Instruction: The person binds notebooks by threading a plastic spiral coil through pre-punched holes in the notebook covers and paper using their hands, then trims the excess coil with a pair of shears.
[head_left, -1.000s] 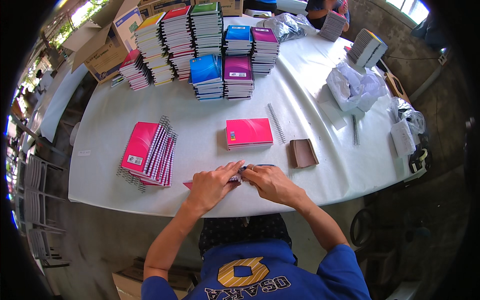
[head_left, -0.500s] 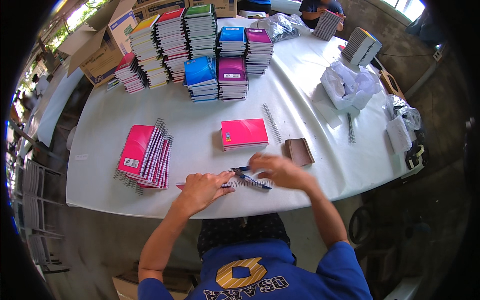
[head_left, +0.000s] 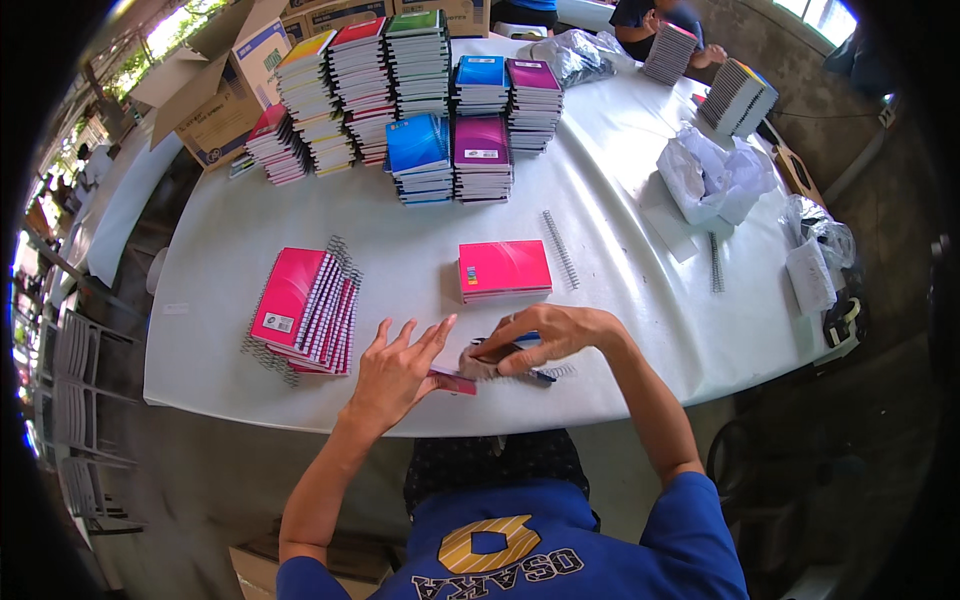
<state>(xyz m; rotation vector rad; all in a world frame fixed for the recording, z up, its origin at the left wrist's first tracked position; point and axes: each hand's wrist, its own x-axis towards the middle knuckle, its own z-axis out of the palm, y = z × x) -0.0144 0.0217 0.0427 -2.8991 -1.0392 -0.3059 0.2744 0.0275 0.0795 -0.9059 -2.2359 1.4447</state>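
Observation:
My left hand (head_left: pixel 392 370) has its fingers stretched and spread, with the palm side against a pink notebook (head_left: pixel 455 383) that lies mostly beneath it near the table's front edge. My right hand (head_left: pixel 560 335) grips a brown curved piece (head_left: pixel 482 362), blurred by motion, above a metal spiral wire (head_left: pixel 566 371). Under the right hand lie pliers with dark blue handles (head_left: pixel 543 377), partly hidden. Just beyond the hands sits a short stack of pink notebooks (head_left: pixel 505 268). To the left, a fanned pile of pink notebooks (head_left: pixel 300 310) has wire coils sticking out.
Tall stacks of coloured spiral notebooks (head_left: pixel 420 75) stand at the back, beside open cardboard boxes (head_left: pixel 215 115). Loose coils (head_left: pixel 561 250) lie on the white table (head_left: pixel 380 230). At right is a white paper-lined container (head_left: pixel 715 180). Another person's hand (head_left: pixel 712 55) is at the far end.
My right hand has taken the brown curved piece from the table at right and brought it left over the coil and pliers. My left hand's fingers have lifted and spread. The view shifted slightly.

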